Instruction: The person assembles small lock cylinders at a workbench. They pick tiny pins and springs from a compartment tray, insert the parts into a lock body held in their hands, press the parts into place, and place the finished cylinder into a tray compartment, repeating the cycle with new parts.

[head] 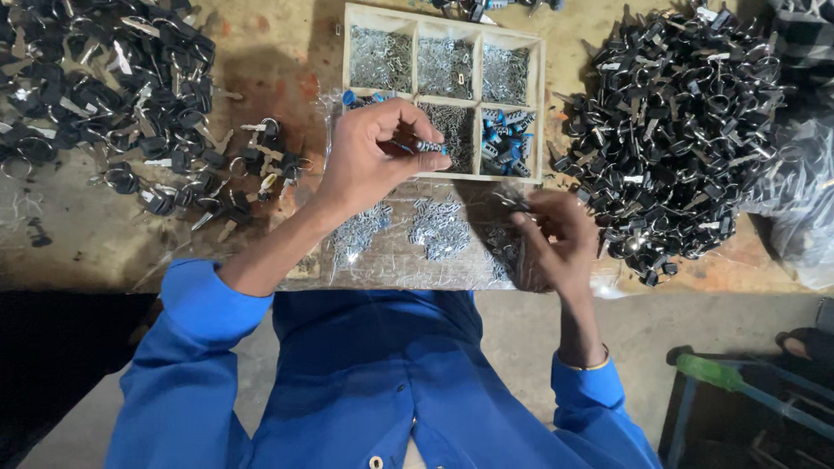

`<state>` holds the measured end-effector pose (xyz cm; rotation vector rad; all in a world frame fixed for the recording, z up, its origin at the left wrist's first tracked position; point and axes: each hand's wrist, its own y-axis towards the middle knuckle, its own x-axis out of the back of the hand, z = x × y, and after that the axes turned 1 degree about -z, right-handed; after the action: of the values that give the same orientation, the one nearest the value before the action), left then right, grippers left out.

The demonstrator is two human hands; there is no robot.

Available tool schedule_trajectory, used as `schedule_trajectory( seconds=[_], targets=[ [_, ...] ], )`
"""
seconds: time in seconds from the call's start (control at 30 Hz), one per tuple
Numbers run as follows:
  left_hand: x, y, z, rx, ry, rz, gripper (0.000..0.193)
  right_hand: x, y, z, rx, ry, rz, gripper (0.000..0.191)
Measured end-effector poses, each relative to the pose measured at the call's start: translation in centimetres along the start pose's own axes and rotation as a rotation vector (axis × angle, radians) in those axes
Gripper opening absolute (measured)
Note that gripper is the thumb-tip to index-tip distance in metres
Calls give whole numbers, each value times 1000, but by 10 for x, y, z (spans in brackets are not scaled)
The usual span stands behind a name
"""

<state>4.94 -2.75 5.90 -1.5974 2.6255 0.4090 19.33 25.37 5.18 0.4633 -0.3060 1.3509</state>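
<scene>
Closest to me is the blue shirt [365,382] of the person at the bench [87,234], both sleeves pushed forward over its edge. The right hand [556,239] hangs low over a clear plastic sheet [417,260], fingers pinched together on something tiny and dark; I cannot make out what it is. On that sheet lie small heaps of silvery metal bits [439,227], just beside both wrists.

A little further out, the left hand [373,156] is raised over the near edge of a wooden tray [540,113] and grips a small cylinder lock part [427,146], metal with a touch of blue, between thumb and fingertips. The part sticks out to the right, above the tray's middle front compartment.

The tray is split into six boxes: the back three hold fine silver pieces, the front ones hold more silver pieces and blue-capped cylinders [504,139].

Beyond and to either side, the bench carries two big piles: black-headed keys on rings [113,95] at the left, and black clips with metal rings [678,130] at the right. A crumpled plastic bag [799,200] sits at the far right edge.
</scene>
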Motion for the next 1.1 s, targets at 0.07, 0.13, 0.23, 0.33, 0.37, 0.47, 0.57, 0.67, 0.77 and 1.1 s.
schedule_trajectory(
  seconds=[0.07,0.13,0.23,0.33,0.37,0.47,0.57,0.67,0.77,1.1],
  targets=[
    [3,0,5,-24,9,-28,23,-10,6,11,38,-235,20,21],
    [6,1,11,-27,-14,-60,22,-14,13,20,111,-390,43,21],
    [8,3,17,4,-56,-94,20,-17,21,30,194,-445,76,17],
    [12,4,19,25,-24,-113,22,-19,27,36,174,-489,77,17],
    [13,4,19,30,-12,-118,22,-21,27,38,191,-565,56,19],
    [17,5,18,30,45,-141,22,-29,31,46,242,-782,-8,22],
    [20,5,18,25,73,-147,23,-32,40,55,230,-713,-5,19],
    [23,4,20,-3,114,-145,23,-35,55,62,200,-533,100,19],
    [23,1,22,-17,138,-152,22,-50,83,60,374,-497,200,19],
    [27,10,24,38,62,-184,22,-97,152,34,448,-543,327,24]
  ],
)
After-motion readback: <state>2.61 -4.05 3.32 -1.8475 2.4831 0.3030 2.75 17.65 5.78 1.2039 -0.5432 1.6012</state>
